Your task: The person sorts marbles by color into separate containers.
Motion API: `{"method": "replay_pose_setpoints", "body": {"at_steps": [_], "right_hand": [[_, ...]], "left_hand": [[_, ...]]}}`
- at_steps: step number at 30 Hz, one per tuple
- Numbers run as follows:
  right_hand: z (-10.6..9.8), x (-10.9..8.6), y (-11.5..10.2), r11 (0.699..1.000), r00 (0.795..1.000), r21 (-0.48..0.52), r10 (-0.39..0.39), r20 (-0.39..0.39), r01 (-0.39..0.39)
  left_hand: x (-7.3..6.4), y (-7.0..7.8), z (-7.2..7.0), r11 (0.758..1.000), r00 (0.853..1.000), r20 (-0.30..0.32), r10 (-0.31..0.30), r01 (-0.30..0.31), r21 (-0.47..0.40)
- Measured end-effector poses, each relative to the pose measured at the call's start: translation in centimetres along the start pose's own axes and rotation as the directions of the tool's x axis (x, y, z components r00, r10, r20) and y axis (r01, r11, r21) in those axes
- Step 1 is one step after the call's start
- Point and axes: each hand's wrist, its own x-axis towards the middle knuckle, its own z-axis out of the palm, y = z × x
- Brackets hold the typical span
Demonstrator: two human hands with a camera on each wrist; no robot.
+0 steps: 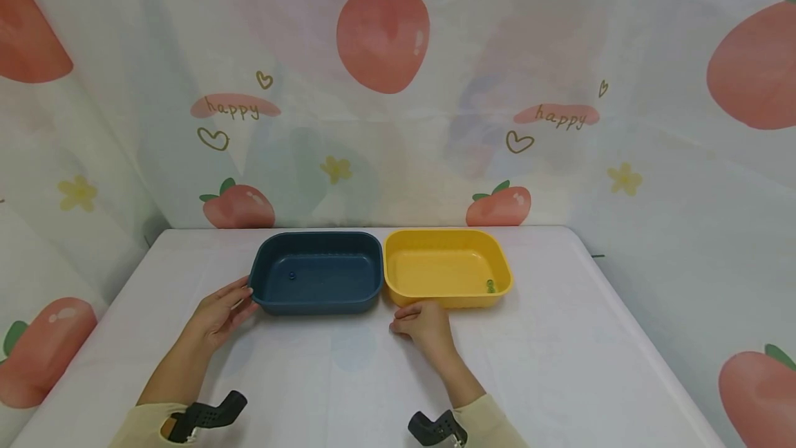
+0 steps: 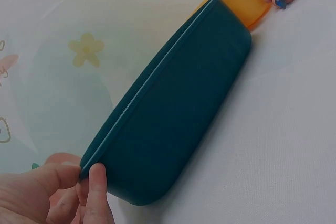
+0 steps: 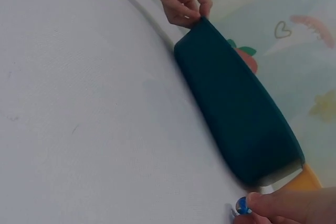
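Note:
At the left end of the dark blue basin [image 1: 317, 308], my left hand [image 1: 219, 313] pinches its rim between thumb and fingers, plainest in the left wrist view. One small blue marble [image 1: 291, 275] lies on that basin's floor. My right hand [image 1: 425, 329] is low over the table, just in front of the yellow basin [image 1: 448, 301]. Its thumb and fingertips pinch a shiny blue marble [image 3: 242, 205], which also shows as a blue spot under the fingers in the left wrist view. Small green marbles [image 1: 490, 287] sit in the yellow basin's near right corner.
The two basins stand side by side near the far edge of the white-covered table [image 1: 336, 386]. A curtain [image 1: 385, 157] printed with peaches hangs behind and around it. Black cameras [image 1: 208, 415] are strapped at both wrists.

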Motion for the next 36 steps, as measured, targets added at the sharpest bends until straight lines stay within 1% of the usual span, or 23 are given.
{"method": "replay_pose_setpoints", "body": {"at_steps": [5,10,17,22,26,32,36], "right_hand": [[-0.3,-0.1,-0.2,0.999,0.999,0.014,0.031,0.012,-0.031],[-0.5,-0.2,-0.4,0.998,0.998,0.034,0.059,0.02,-0.06],[-0.6,-0.3,-0.6,0.997,0.998,0.071,0.041,0.036,-0.044],[-0.7,-0.3,-1.2,0.995,0.997,0.093,0.036,0.062,-0.041],[-0.9,-0.4,-1.8,0.994,0.995,0.084,0.055,0.086,-0.062],[-0.9,-0.5,-2.8,0.992,0.987,0.082,0.086,0.137,-0.098],[-0.9,-0.6,-3.3,0.992,0.985,0.073,0.095,0.146,-0.106]], "left_hand": [[0.1,0.0,0.1,1.0,1.0,-0.004,-0.001,0.001,0.014],[0.2,0.1,0.1,1.0,1.0,0.001,-0.011,0.011,0.003],[0.3,0.0,0.1,1.0,1.0,0.005,-0.018,0.018,0.007],[0.3,0.0,-0.1,1.0,1.0,0.01,-0.018,0.018,-0.008],[0.3,0.0,-0.2,1.0,1.0,0.015,-0.008,0.008,-0.026],[0.2,0.0,-0.1,1.0,1.0,0.014,-0.002,0.003,-0.029],[0.1,0.0,-0.2,1.0,1.0,0.016,-0.002,0.003,-0.023]]}}
